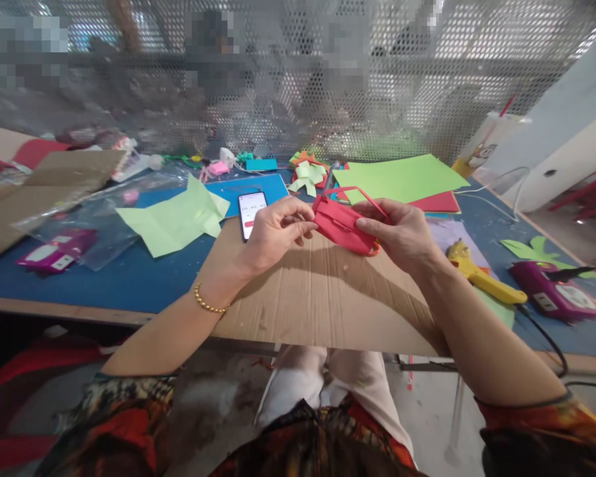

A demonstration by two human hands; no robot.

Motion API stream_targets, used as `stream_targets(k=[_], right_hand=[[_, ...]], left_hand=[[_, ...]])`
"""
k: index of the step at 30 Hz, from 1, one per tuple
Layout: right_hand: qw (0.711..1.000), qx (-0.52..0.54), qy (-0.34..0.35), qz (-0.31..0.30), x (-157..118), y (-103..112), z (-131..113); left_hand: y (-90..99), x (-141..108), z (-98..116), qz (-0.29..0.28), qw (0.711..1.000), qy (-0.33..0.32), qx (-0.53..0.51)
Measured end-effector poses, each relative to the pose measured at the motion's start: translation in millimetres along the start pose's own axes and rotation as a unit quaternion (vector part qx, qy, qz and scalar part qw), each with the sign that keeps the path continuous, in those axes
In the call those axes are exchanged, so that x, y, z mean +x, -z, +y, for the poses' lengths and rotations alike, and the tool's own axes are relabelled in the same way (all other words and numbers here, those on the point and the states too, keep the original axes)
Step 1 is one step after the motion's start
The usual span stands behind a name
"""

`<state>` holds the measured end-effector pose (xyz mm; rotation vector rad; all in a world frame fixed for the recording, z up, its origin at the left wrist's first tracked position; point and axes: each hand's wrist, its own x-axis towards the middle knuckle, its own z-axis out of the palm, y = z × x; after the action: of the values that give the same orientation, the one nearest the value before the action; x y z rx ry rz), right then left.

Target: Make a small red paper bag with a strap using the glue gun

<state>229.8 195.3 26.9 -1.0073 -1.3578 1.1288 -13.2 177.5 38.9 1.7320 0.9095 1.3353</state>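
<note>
A small red paper handbag (342,228) with a strip handle is held up over the cardboard sheet (302,298). Its flap side faces me, and it tilts down to the right. My right hand (402,232) grips the bag's right side, thumb on the front and fingers behind. At the left edge, my left hand (278,230) has its thumb and fingertips pinched together against the paper. A small orange-red loop shows at the bag's lower right corner.
Behind my left hand lies a phone (251,211). Green paper sheets (176,215) flank the cardboard. A yellow glue gun (487,275) and a purple power strip (559,291) sit right; another purple power strip (59,250) is left. A perforated metal screen (288,86) stands behind the table.
</note>
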Motion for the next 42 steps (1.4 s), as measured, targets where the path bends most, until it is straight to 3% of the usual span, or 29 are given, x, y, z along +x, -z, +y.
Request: stream_targets(k=[8,13,17,21,27,34,39,42], right_hand=[[0.999,-0.027,0.028,-0.012,1,4,0],[0.999,-0.03,0.028,-0.006,2,7,-2],[0.998,-0.059,0.033,-0.011,1,6,-5],[0.996,-0.076,0.029,-0.039,-2,-2,-7],[0.992,-0.092,0.038,-0.073,-4,-6,-8],[0.994,-0.073,0.031,-0.068,-2,-4,-7],[0.994,-0.063,0.035,-0.076,1,-4,-8],[0.994,-0.06,0.035,-0.083,2,-4,-9]], left_hand=[[2.6,-1,6,-0.043,0.999,0.009,-0.03],[6.8,-3,9,-0.041,0.999,0.006,0.02],[4.0,-2,7,-0.013,0.993,-0.053,0.103],[-6.3,1,-1,-0.041,0.98,-0.109,0.162],[-11.9,-2,-8,-0.06,0.986,-0.07,0.137],[-13.0,-1,1,-0.062,0.992,-0.036,0.102],[-10.5,-1,-2,-0.081,0.985,-0.06,0.142],[-7.9,-1,-6,-0.076,0.969,-0.106,0.208]])
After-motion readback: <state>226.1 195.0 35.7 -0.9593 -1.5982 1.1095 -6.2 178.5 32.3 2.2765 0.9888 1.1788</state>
